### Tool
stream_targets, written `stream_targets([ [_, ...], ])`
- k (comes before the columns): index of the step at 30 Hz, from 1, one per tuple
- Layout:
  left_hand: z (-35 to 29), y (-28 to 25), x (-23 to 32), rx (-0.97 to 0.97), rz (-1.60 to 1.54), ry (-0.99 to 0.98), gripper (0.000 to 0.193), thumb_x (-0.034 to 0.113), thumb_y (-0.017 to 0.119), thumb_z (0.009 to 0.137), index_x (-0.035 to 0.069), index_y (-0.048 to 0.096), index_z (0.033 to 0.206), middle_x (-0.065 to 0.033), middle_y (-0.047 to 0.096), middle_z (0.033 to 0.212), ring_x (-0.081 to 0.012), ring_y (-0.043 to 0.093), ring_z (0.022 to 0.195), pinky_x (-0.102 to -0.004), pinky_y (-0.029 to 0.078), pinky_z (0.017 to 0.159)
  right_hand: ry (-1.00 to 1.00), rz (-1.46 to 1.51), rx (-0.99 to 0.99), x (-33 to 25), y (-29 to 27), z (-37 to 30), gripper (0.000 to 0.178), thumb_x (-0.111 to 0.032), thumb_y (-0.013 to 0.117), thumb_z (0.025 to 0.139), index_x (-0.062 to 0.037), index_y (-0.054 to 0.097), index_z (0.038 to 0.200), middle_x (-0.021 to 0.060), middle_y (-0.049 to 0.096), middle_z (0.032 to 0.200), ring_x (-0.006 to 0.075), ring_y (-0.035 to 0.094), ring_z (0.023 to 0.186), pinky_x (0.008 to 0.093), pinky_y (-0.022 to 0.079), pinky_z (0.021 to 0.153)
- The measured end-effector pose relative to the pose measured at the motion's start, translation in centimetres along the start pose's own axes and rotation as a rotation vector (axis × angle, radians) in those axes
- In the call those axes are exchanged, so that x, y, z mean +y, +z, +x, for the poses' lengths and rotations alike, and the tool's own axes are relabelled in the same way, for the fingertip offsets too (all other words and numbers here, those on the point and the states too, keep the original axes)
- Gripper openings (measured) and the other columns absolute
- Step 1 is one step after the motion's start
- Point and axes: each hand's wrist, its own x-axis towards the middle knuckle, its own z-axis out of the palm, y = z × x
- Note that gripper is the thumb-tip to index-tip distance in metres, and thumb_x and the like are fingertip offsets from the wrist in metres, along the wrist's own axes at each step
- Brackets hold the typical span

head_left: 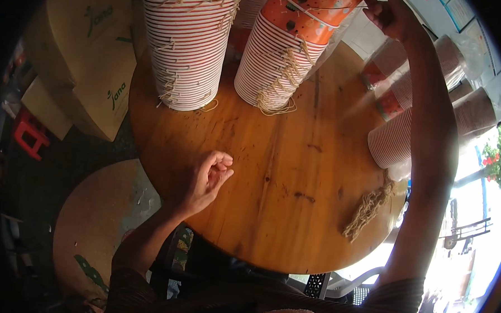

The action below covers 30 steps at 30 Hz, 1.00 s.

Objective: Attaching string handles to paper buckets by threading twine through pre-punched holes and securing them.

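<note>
My left hand [211,178] hovers over the near left part of the round wooden table [276,213], its fingers curled in toward the thumb with nothing visible in them. Up at the far right, my right hand [386,18] is raised beside the top of a leaning stack of paper buckets [282,63]. Its fingers pinch a thin cord [343,8] that runs across the orange printed side of the top bucket [309,16]. Knotted cord loops hang down this stack. Left of it stands a second tall stack of white-rimmed paper buckets [189,53], also with cord loops.
A bundle of loose twine [369,211] lies at the table's right edge. More bucket stacks [391,137] in clear plastic lean beyond my right forearm. Brown cardboard boxes [79,54] and a red plastic stool [30,134] stand left of the table.
</note>
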Motion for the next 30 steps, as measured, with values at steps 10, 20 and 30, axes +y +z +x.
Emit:
stream_targets([
  [10,0.3,-0.8,2.2,-0.055,0.240,-0.018,0.025,0.006,0.071,0.094,0.002,0.060,0.116,-0.0092,0.068,0.102,-0.0180,0.065,0.090,-0.0303,0.056,0.077,-0.065,-0.192,0.119,0.5,2.4,-1.4,0.058,-0.058,0.060,0.098,-0.0087,0.060,0.067,0.0032,0.051,0.051,0.0170,0.053,0.049,0.0309,0.059,0.062],
  [20,0.7,-0.1,1.6,-0.043,0.259,0.011,0.027,0.005,0.073,0.092,0.002,0.061,0.115,-0.0099,0.068,0.102,-0.0204,0.067,0.091,-0.0317,0.057,0.078,0.268,0.177,-1.015,1.8,-1.7,4.0,0.046,-0.056,0.058,0.099,-0.0126,0.062,0.087,-0.0029,0.041,0.053,0.0136,0.043,0.045,0.0360,0.056,0.057],
  [30,0.3,-0.6,2.8,-0.048,0.274,-0.041,0.022,0.007,0.072,0.093,0.002,0.063,0.112,-0.0108,0.068,0.101,-0.0210,0.067,0.089,-0.0326,0.056,0.076,-0.047,-0.231,0.109,3.6,2.4,-0.3,0.052,-0.061,0.060,0.097,-0.0088,0.062,0.090,-0.0028,0.037,0.053,0.0146,0.042,0.045,0.0383,0.056,0.056],
])
